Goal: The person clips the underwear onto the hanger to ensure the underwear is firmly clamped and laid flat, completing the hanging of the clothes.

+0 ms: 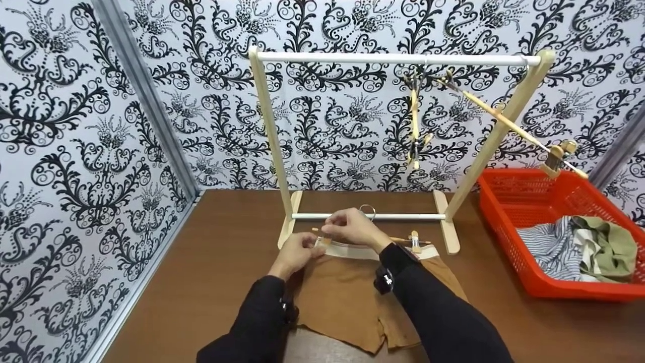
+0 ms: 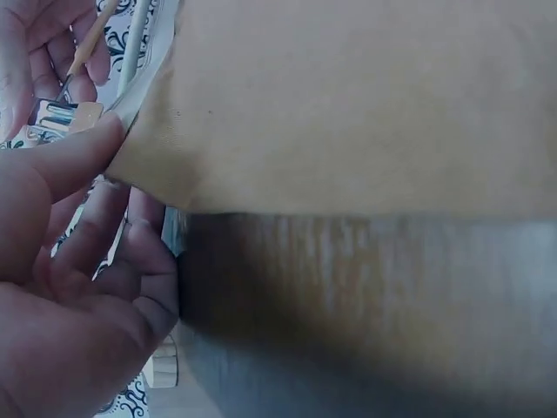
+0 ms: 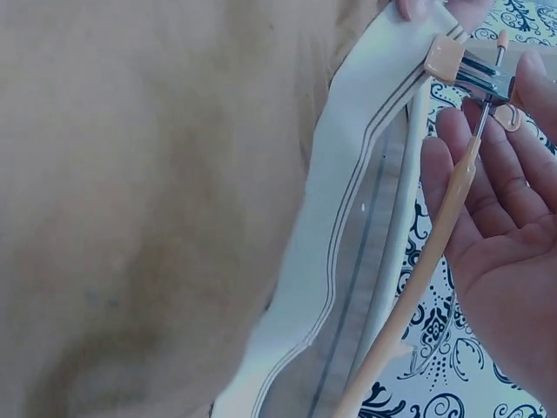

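Brown shorts (image 1: 342, 297) with a white waistband (image 3: 348, 174) lie on the table beneath both forearms. My left hand (image 1: 297, 254) pinches the left end of the waistband between thumb and fingers, as the left wrist view shows close up. At that corner a clip (image 3: 461, 70) of a wooden hanger (image 3: 426, 261) sits over the waistband. My right hand (image 1: 352, 227) holds this clip, its thumb at the metal part and its fingers behind the hanger bar. Farther right, another clip (image 1: 415, 242) sits at the waistband's other end.
A wooden rack (image 1: 272, 121) with a white top rail (image 1: 352, 58) stands behind the shorts. Two clip hangers, one end-on (image 1: 414, 111) and one slanting (image 1: 504, 118), hang from it. At right, a red basket (image 1: 504, 237) contains striped cloth (image 1: 549, 249) and green cloth (image 1: 612, 247).
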Tool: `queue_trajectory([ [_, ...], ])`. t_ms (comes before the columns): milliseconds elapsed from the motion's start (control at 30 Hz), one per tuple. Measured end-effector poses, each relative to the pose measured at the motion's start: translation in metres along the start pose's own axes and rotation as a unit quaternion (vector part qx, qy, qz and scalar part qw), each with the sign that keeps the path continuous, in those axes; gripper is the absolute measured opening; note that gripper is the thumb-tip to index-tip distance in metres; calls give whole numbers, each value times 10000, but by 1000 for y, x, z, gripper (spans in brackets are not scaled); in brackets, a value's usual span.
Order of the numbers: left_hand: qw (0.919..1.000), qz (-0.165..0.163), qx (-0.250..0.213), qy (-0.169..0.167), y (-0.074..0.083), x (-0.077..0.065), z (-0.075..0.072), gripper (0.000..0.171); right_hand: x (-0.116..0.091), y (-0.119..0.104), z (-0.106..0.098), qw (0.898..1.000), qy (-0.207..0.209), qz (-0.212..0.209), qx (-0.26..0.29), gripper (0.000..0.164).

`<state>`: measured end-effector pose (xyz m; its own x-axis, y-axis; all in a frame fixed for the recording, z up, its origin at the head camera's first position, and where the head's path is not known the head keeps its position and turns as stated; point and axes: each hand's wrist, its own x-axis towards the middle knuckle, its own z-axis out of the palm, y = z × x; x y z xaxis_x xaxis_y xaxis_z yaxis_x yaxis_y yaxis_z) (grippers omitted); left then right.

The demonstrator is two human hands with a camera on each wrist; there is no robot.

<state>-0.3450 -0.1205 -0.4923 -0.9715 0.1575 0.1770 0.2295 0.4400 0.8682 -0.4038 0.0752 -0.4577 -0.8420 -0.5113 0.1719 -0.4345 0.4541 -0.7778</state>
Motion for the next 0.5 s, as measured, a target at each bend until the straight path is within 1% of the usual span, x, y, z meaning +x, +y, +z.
queue_trajectory([
  [33,10000,60,27,54,0,0,-1,10,0,0,0,10000,1,-5,35,27],
  [133,10000,45,27,80,2,-1,-2,8,-1,1,-2,9999,18,-82,72,30],
  [200,10000,-14,51,52,2,-1,-2,11,-1,1,-3,9999,71,-99,89,31],
  [333,10000,7,71,46,-1,0,-3,15,-2,2,-5,9995,195,-152,205,31],
  [500,9997,45,-243,92,-6,2,-3,11,-4,2,-8,9984,196,-306,431,25],
])
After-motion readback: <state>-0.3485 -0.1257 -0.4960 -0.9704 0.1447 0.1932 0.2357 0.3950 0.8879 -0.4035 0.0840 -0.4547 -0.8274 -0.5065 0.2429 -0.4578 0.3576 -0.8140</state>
